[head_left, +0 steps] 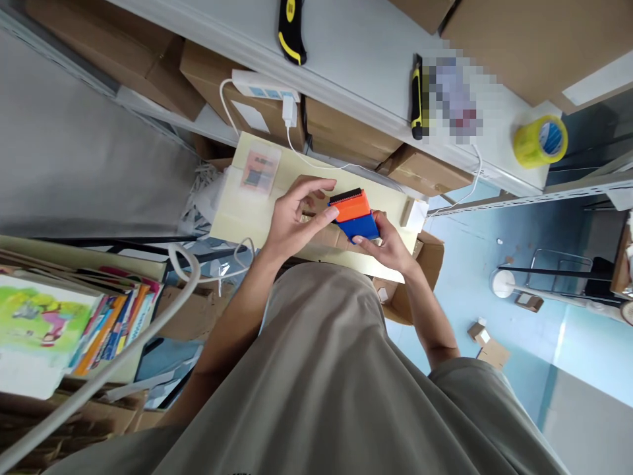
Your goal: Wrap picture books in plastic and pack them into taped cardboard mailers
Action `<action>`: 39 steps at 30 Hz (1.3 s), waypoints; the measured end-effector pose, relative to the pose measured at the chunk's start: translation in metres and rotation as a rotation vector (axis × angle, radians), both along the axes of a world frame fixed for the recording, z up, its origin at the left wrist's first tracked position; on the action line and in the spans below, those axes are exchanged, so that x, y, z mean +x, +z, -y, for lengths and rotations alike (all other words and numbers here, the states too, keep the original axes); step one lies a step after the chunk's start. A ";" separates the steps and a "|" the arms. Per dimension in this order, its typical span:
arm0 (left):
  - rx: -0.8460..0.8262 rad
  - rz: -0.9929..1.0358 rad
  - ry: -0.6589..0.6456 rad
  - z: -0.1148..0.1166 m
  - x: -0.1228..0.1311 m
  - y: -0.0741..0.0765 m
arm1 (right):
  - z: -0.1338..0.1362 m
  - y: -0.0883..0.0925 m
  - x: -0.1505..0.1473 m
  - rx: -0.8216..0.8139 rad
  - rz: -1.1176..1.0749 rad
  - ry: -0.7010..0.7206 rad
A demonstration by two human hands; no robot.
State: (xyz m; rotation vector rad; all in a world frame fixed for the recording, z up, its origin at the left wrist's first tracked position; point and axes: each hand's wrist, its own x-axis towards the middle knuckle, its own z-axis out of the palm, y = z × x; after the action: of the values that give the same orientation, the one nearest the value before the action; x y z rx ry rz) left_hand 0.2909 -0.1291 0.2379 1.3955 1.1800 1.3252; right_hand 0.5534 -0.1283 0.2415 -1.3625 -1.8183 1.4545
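My right hand [388, 245] grips the blue end of a flat orange-and-blue plastic comb-like tool [352, 212] with a black toothed edge, its thumb lying on the near face. At the tool's left side, my left hand [297, 218] has its fingers apart, with the thumb tip at the orange corner and the index finger stretched out close to the black teeth. Both hands are over a pale yellow tabletop [232, 214]. On its left part lies a clear packet [260, 173] with an orange and dark item or print inside.
A white power strip [266, 86] with a plugged-in charger hangs behind the table. The shelf above carries a black-and-yellow utility knife [291, 33], a second knife [417, 99] and yellow tape [540, 142]. An open carton [430, 264] stands at right, books [116, 323] at left.
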 end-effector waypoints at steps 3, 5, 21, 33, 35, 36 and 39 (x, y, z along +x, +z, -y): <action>-0.005 -0.002 -0.051 -0.003 -0.006 0.010 | -0.003 0.005 0.012 0.075 0.119 0.075; -0.021 0.003 -0.076 -0.002 -0.009 0.016 | -0.004 0.010 0.018 0.115 0.201 0.124; -0.284 0.131 -0.108 0.000 -0.007 -0.005 | -0.017 0.054 0.021 0.211 0.484 0.348; -0.483 0.240 0.129 0.029 -0.005 -0.056 | -0.034 0.084 0.003 -0.096 0.608 0.456; -0.488 0.242 0.203 0.028 -0.019 -0.063 | -0.044 0.093 0.008 -0.174 0.633 0.476; -0.493 0.242 0.233 0.026 -0.027 -0.067 | -0.049 0.097 0.011 -0.216 0.644 0.476; -0.529 0.256 0.264 0.019 -0.044 -0.080 | -0.066 0.098 0.013 -0.307 0.641 0.466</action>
State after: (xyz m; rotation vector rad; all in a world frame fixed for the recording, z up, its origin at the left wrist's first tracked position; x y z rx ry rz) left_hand 0.2469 -0.1476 0.1583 0.6905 1.4365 1.2031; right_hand 0.5668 -0.0626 0.3396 -1.7912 -2.5264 1.7076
